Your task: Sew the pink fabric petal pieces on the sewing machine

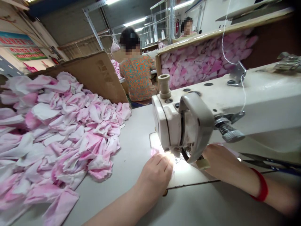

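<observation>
A white sewing machine stands in front of me, its lamp lighting the needle area brightly. My left hand is closed at the left of the needle, fingers curled together on a small pink-and-white fabric piece that shows just past them. On the machine's other side is my right hand, a red band round its wrist. The machine head hides its fingers, so what they hold cannot be seen. White thread runs down through the machine's guides. Dark-bladed scissors lie beside my right wrist.
A large heap of pink-and-white fabric pieces covers the table's left, against a cardboard panel. Behind the machine, a cardboard box holds more pink pieces. A person in a patterned shirt sits ahead; another person is farther back.
</observation>
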Motion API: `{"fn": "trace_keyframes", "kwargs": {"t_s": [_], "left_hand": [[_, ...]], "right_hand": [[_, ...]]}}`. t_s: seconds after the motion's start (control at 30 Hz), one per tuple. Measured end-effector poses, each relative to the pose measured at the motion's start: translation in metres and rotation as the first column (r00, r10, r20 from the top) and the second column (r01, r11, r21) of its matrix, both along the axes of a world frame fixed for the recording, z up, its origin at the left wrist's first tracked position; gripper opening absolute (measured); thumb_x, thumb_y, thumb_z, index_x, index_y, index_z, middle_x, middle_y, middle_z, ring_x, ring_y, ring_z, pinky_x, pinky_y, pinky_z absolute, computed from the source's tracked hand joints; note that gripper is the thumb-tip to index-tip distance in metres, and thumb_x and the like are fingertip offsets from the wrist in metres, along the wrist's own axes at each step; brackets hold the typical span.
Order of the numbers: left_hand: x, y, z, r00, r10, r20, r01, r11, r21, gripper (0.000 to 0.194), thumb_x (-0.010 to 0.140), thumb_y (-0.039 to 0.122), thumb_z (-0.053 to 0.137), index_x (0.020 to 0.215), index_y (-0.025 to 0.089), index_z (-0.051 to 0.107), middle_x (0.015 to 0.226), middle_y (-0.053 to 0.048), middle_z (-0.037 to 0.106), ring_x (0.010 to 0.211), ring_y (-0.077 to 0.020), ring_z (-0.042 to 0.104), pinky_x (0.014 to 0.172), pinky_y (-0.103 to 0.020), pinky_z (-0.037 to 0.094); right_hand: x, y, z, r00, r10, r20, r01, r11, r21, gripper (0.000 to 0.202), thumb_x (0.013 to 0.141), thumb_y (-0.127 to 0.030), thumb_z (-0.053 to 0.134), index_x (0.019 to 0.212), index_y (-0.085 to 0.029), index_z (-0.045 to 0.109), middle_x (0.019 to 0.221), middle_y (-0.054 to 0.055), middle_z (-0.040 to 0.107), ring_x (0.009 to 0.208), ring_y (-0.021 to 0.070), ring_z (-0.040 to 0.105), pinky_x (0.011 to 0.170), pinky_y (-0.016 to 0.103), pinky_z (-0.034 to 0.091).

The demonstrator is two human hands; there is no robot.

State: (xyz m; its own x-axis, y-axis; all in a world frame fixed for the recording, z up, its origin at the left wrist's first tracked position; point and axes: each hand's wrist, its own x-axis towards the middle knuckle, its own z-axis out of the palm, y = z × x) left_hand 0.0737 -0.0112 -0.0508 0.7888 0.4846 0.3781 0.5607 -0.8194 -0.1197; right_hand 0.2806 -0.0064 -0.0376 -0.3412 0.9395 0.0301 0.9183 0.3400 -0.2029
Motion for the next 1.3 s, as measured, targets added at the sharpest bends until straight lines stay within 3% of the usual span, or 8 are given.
{"fn": "trace_keyframes", "kwargs": {"t_s": [0.2,0.4,0.57,0.7,0.9,1.03,1.17,1.3], "left_hand": [[0.007,0.001,-0.007,0.996,0.081,0.05,-0.086,0.988,0.124,0.025,0.082,0.002,0.029,0.093,0.009,0.05,0.081,-0.011,0.06,0.073,-0.0185,0.056,0.07,-0.034,0.049],[-0.004,0.011,0.0,0.973,0.121,0.196,-0.107,0.991,-0.084,0.019,0.074,0.003,0.036,0.07,0.017,0.048,0.065,-0.002,0.054,0.062,-0.0155,0.051,0.056,-0.026,0.045],[-0.004,0.01,0.003,0.972,0.047,0.228,-0.036,0.998,-0.054,0.016,0.079,0.007,0.042,0.082,0.018,0.054,0.076,-0.002,0.061,0.076,-0.0155,0.054,0.071,-0.029,0.045],[0.002,0.001,0.003,0.99,0.033,0.138,-0.04,0.998,0.045,0.019,0.088,0.011,0.037,0.092,0.016,0.055,0.085,-0.004,0.063,0.085,-0.0165,0.054,0.079,-0.033,0.043],[-0.003,0.009,-0.001,0.965,0.155,0.21,-0.124,0.98,-0.153,0.023,0.086,0.015,0.038,0.079,0.018,0.061,0.069,-0.002,0.06,0.067,-0.0155,0.055,0.06,-0.027,0.045],[-0.008,0.014,-0.004,0.942,0.253,0.219,-0.195,0.947,-0.256,0.024,0.083,0.014,0.042,0.072,0.018,0.063,0.065,-0.002,0.057,0.064,-0.0145,0.055,0.055,-0.024,0.045],[-0.005,0.009,-0.004,0.971,0.15,0.183,-0.129,0.984,-0.126,0.024,0.086,0.017,0.04,0.078,0.019,0.063,0.07,-0.003,0.058,0.069,-0.016,0.054,0.065,-0.03,0.046],[-0.001,0.006,0.0,0.986,0.1,0.13,-0.093,0.994,-0.056,0.023,0.089,0.016,0.038,0.085,0.019,0.06,0.075,-0.002,0.06,0.071,-0.0147,0.053,0.073,-0.033,0.045]], "right_hand": [[0.001,0.006,0.004,1.0,-0.001,0.008,0.001,1.0,0.014,0.028,0.079,-0.018,0.038,0.057,-0.021,0.054,0.051,0.002,0.055,0.054,0.0182,0.054,0.048,0.029,0.023],[0.0,-0.005,0.007,0.996,0.074,-0.041,-0.073,0.997,0.021,0.023,0.081,-0.018,0.04,0.066,-0.02,0.058,0.061,0.003,0.061,0.059,0.0171,0.057,0.051,0.028,0.028],[-0.013,-0.019,-0.003,0.986,0.158,0.048,-0.16,0.986,0.037,0.025,0.083,-0.021,0.039,0.072,-0.017,0.061,0.065,0.007,0.064,0.06,0.0213,0.059,0.05,0.03,0.026],[-0.006,-0.014,0.003,0.997,0.071,-0.033,-0.072,0.997,-0.018,0.027,0.084,-0.026,0.038,0.07,-0.019,0.059,0.06,0.005,0.062,0.056,0.0184,0.057,0.048,0.028,0.023],[0.0,-0.003,0.025,0.998,-0.056,-0.04,0.051,0.991,-0.121,0.022,0.079,-0.019,0.041,0.061,-0.018,0.054,0.056,0.004,0.058,0.052,0.0141,0.052,0.045,0.025,0.019],[-0.002,-0.003,0.027,0.996,-0.068,-0.053,0.06,0.988,-0.14,0.024,0.079,-0.014,0.038,0.059,-0.018,0.052,0.05,0.001,0.05,0.046,0.0116,0.045,0.044,0.024,0.017],[-0.002,-0.004,0.024,0.994,-0.08,-0.067,0.072,0.99,-0.123,0.025,0.078,-0.017,0.041,0.054,-0.019,0.047,0.044,-0.001,0.043,0.041,0.0108,0.039,0.043,0.024,0.015],[-0.003,-0.005,0.031,0.995,-0.085,-0.047,0.076,0.983,-0.164,0.026,0.079,-0.014,0.039,0.055,-0.018,0.047,0.048,0.001,0.048,0.044,0.0108,0.042,0.043,0.024,0.015]]}}
